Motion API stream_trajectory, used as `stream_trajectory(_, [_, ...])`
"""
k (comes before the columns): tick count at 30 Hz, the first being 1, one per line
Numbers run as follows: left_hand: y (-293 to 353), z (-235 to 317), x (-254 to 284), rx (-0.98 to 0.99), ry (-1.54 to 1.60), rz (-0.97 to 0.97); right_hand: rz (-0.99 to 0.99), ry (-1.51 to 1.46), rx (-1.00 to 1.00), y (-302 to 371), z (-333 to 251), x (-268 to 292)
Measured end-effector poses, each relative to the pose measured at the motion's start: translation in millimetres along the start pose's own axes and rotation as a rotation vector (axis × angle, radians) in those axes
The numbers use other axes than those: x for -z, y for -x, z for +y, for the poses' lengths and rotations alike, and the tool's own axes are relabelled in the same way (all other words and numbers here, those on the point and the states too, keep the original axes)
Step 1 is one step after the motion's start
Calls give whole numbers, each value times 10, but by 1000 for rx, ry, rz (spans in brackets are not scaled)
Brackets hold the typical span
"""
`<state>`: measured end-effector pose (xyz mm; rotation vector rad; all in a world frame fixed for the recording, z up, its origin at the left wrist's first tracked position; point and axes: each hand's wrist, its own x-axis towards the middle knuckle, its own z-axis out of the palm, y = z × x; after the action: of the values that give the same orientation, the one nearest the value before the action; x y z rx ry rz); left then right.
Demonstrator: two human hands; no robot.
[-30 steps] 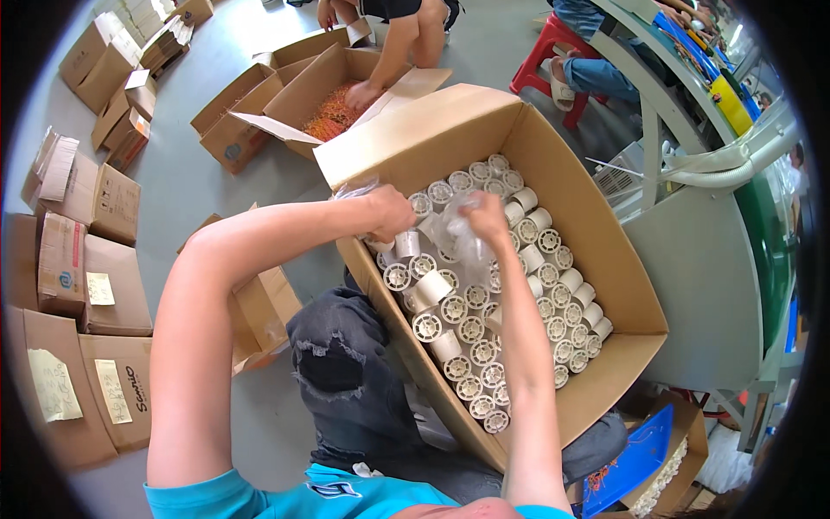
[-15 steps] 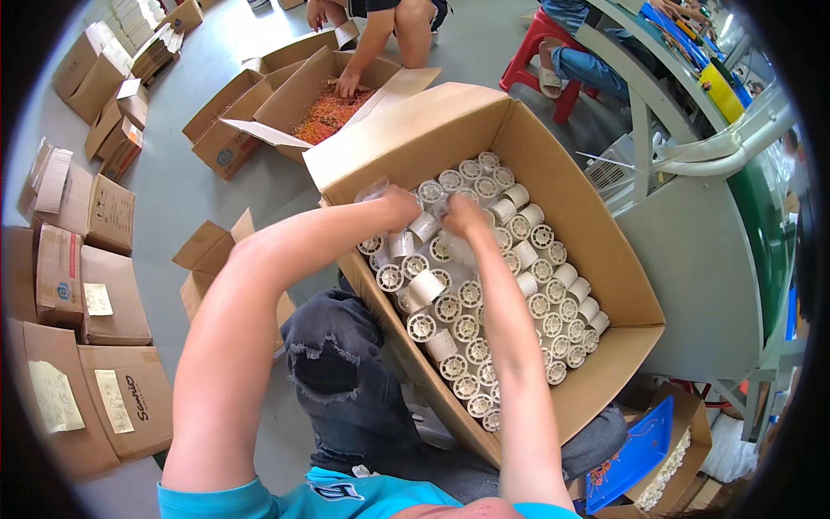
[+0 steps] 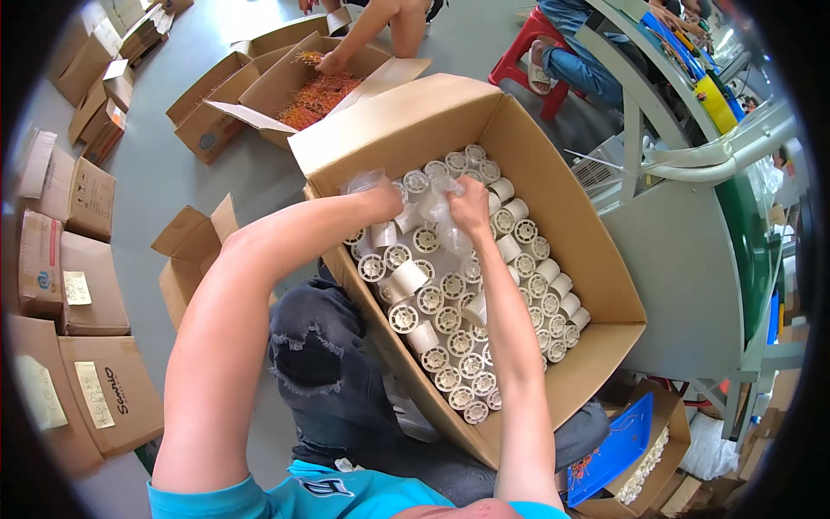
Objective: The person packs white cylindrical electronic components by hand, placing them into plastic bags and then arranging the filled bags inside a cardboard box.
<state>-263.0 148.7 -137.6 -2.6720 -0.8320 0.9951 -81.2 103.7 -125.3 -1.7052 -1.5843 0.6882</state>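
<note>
A large open cardboard box (image 3: 571, 225) stands tilted in front of me, packed with white plastic spools (image 3: 449, 319) that have spoked round ends. Both my hands reach into its far half. My left hand (image 3: 382, 201) is closed on crumpled clear plastic that pokes out beside the box's left wall. My right hand (image 3: 469, 208) is also closed, gripping a thin clear plastic bag (image 3: 448, 227) that hangs over the spools. Some spools lie on their sides, others show their ends. My fingertips are partly hidden.
Beyond the box, another person's hand (image 3: 329, 62) is in a carton of orange-red wire pieces (image 3: 316, 99). Cartons (image 3: 102, 389) stack at left. A red stool (image 3: 516, 69) and workbench (image 3: 683, 259) stand right. A blue tray (image 3: 616, 450) lies lower right.
My right hand has lifted slightly, and more clear plastic shows between my hands. The view has shifted a little, moving the scene left. The other person's hand has moved within the wire carton.
</note>
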Motion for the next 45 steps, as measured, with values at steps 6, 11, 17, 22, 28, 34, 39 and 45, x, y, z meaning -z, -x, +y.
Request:
stream_trajectory(6, [181, -63, 277, -82, 136, -94, 213, -120, 33, 16, -157, 80])
stream_trajectory(11, [279, 11, 298, -126, 55, 100, 88, -106, 50, 50, -134, 117])
stream_trajectory(17, [219, -44, 282, -114, 65, 176, 93, -40, -180, 54, 86, 262])
stream_trajectory(22, [262, -151, 392, -74, 153, 183, 46, 151, -215, 148, 180, 228])
stream_trajectory(28, [409, -139, 447, 23, 323, 166, -317, 388, 49, 3, -147, -153])
stream_trajectory(34, [323, -36, 385, 67, 398, 212, -297, 389, 36, -209, 34, -347])
stream_trajectory(39, [316, -81, 337, 101, 417, 187, -63, -331, 36, -123, 108, 36])
stream_trajectory(45, [123, -122, 303, 82, 468, 270, 69, -659, -33, -100, 609, 821])
